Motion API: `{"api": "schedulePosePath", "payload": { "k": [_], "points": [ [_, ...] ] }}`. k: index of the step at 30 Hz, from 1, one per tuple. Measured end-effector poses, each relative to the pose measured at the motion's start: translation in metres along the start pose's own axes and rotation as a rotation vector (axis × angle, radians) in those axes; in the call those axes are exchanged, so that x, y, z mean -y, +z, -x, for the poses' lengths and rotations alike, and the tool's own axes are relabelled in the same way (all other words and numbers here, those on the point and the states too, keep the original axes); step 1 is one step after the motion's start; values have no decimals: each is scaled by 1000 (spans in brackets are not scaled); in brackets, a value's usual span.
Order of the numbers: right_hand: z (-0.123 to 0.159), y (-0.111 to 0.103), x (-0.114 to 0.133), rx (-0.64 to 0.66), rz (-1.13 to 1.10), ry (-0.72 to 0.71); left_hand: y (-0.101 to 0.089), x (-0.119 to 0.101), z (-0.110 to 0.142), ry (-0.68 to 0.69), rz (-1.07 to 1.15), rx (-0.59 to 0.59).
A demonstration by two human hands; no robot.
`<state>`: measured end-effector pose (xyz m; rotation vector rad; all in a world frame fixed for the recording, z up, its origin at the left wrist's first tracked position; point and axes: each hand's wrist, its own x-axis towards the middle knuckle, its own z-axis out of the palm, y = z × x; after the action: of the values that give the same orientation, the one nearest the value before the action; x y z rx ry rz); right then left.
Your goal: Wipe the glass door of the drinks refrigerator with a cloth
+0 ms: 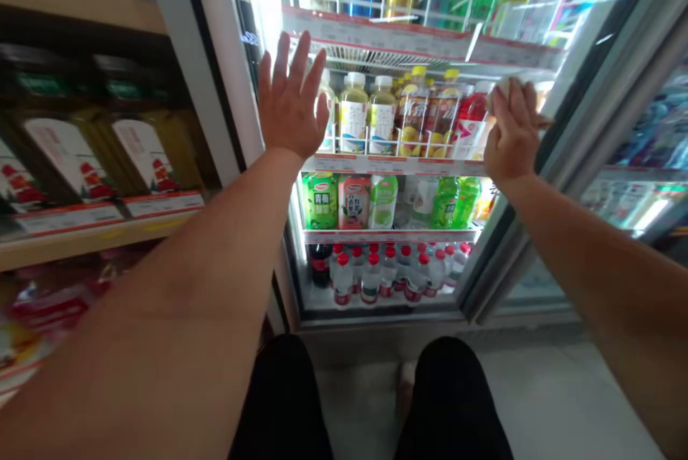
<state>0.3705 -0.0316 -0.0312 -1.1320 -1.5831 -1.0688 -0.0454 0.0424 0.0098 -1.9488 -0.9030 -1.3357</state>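
Note:
Fingers spread, my left hand (290, 105) is at the left side of a fridge's glass door (387, 315), palm toward the pane. On the right side of the pane, my right hand (513, 134) is closed over a crumpled pale cloth (505, 89), pressing it toward the glass. Part of the cloth sticks out past the fingers; the rest lies hidden under them. Behind the glass stand yellowish bottles with white caps (353, 112), dark tea bottles with yellow caps (413, 112) and a red bottle (469, 120).
Green and pink drink packs (353, 202) fill a lower shelf, with red-capped water bottles (370, 277) below. Shelves at left hold bottles of yellow oil (145, 137). A metal door frame (537, 245) runs down the right side. My knees (456, 395) are close below the door.

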Motion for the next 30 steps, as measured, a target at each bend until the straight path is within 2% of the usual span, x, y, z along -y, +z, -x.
{"api": "schedulePosePath", "payload": {
  "k": [3, 5, 7, 10, 12, 17, 20, 22, 23, 25, 27, 29, 30],
  "points": [
    [29, 6, 0, 20, 21, 88, -5, -7, 0, -56, -40, 38],
    [32, 5, -9, 53, 27, 88, -7, -10, 0, -57, -43, 39],
    [18, 3, -26, 44, 34, 125, -6, -9, 0, -52, -29, 33],
    [-9, 3, -53, -47, 23, 324, -5, -8, -1, -50, -5, 30],
    [-14, 10, -62, -107, -10, 435, -4, -8, 0, -51, 7, 33],
    [0, 31, -68, -279, -83, 517, -6, -12, 2, -63, 62, 11],
    [-23, 36, -73, -361, -130, 619, -5, -10, 2, -34, 79, 7],
    [-46, 36, -68, -375, -151, 653, -3, -8, 1, -35, 55, 11],
    [-54, 35, -60, -362, -153, 623, -2, -8, 1, -38, 39, 12],
    [-57, 33, -35, -308, -139, 438, -2, -8, 1, -34, 6, 13],
    [-45, 30, -6, -230, -111, 120, -3, -10, 2, -27, -37, 15],
    [-31, 27, 14, -169, -109, -69, -4, -12, 3, -29, -79, 23],
    [-27, 26, 19, -155, -115, -102, -5, -13, 3, -29, -88, 27]
  ]
}}
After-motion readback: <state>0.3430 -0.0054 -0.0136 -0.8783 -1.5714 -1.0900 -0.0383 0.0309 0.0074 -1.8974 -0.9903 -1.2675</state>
